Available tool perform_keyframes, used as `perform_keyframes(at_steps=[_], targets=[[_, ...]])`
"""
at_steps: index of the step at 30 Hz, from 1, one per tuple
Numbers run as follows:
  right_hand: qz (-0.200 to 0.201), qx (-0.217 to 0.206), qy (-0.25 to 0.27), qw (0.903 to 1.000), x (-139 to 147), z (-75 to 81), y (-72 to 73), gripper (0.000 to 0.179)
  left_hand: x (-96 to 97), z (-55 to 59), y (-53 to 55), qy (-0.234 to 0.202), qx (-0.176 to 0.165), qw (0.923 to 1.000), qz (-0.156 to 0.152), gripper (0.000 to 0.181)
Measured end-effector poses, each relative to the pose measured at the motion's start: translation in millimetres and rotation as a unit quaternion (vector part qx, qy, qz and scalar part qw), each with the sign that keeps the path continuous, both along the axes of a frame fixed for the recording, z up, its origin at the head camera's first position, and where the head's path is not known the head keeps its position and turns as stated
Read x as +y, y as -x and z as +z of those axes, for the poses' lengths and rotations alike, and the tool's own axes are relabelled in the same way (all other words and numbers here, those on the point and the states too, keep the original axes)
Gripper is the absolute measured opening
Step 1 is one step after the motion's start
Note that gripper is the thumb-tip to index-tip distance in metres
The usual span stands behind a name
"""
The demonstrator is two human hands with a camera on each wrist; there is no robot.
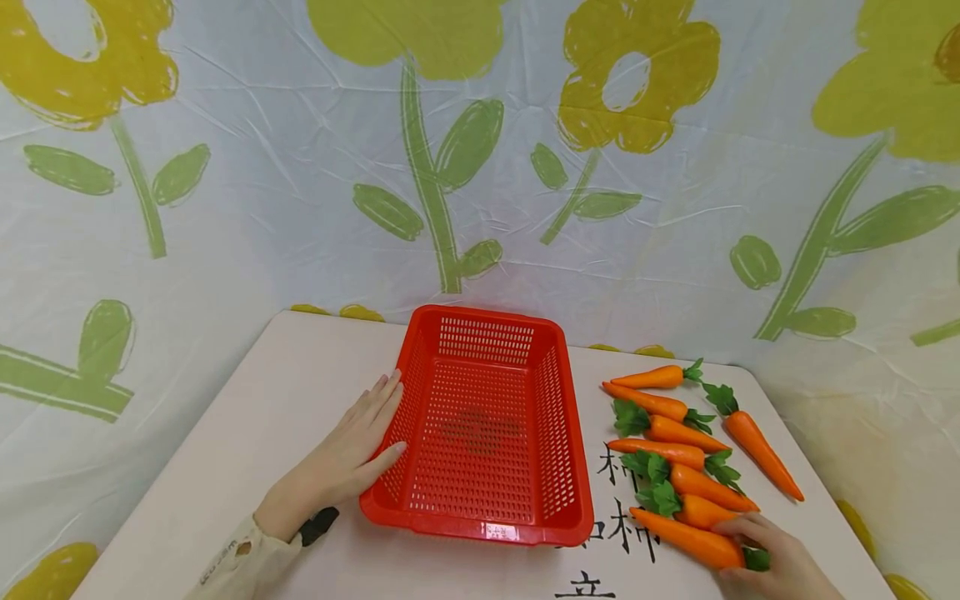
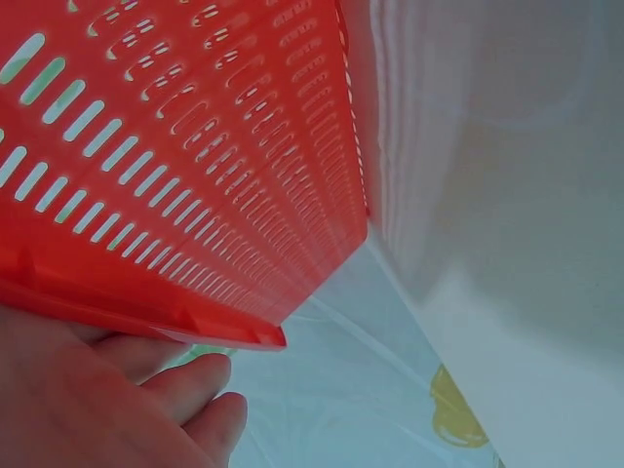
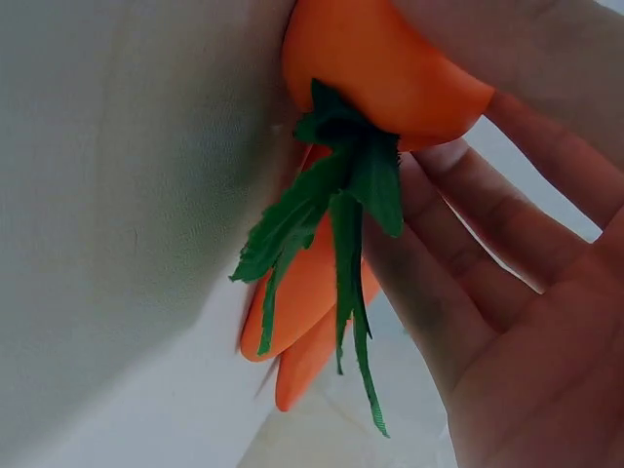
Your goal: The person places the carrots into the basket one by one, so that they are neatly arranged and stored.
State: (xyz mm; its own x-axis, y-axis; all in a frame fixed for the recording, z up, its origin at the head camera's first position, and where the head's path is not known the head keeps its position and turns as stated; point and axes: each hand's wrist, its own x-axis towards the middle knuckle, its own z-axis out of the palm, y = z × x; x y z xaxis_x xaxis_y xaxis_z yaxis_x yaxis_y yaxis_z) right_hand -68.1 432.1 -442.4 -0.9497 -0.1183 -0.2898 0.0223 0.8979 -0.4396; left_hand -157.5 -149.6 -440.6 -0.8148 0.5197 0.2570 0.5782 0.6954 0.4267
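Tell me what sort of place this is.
Probably an indoor setup staged for tabletop work, though I can't tell which room: a creased flower-print cloth backs a pale table, which bears a red plastic basket and carrots that look artificial.

I see a rectangular red plastic basket (image 1: 483, 483) with slotted walls and a meshed floor, upright on the pale worktop (image 1: 315, 358); the left hand (image 1: 360, 442) touches its left side. To its right, six smooth orange carrots with green leafy tops (image 1: 666, 452) lie in a close row, tops left or right. The right hand (image 1: 776, 554) pinches the nearest carrot (image 1: 686, 535) by its leafy end, tip leftward. One more carrot (image 1: 765, 454) lies slanted beside the row.
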Motion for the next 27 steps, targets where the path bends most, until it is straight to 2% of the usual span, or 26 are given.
perform_keyframes(at_steps=[10, 19, 23, 25, 27], targets=[[-0.037, -0.021, 0.013, 0.999, -2, 2.3, -0.8, 0.057, -0.9, -0.2, 0.3, 0.002, 0.013, 0.9999, -0.008, 0.077], [0.01, 0.019, -0.003, 0.9998, 4, 11.2, -1.7, 0.055, 0.4, 1.3, -0.6, -0.006, 0.013, 0.9999, -0.006, 0.077], [0.049, 0.074, 0.003, 0.996, 8, 14.6, -2.1, 0.049, 1.8, 2.6, -1.3, -0.015, 0.01, 0.9998, -0.01, 0.077], [0.069, 0.12, 0.007, 0.9904, 9, 16.4, -2.1, 0.046, 2.0, 2.7, -1.1, -0.017, 0.014, 0.9997, -0.011, 0.077], [0.074, 0.159, 0.007, 0.9845, 8, 18.9, -1.9, 0.043, 2.1, 2.7, -1.0, -0.02, 0.02, 0.9995, -0.013, 0.077]])
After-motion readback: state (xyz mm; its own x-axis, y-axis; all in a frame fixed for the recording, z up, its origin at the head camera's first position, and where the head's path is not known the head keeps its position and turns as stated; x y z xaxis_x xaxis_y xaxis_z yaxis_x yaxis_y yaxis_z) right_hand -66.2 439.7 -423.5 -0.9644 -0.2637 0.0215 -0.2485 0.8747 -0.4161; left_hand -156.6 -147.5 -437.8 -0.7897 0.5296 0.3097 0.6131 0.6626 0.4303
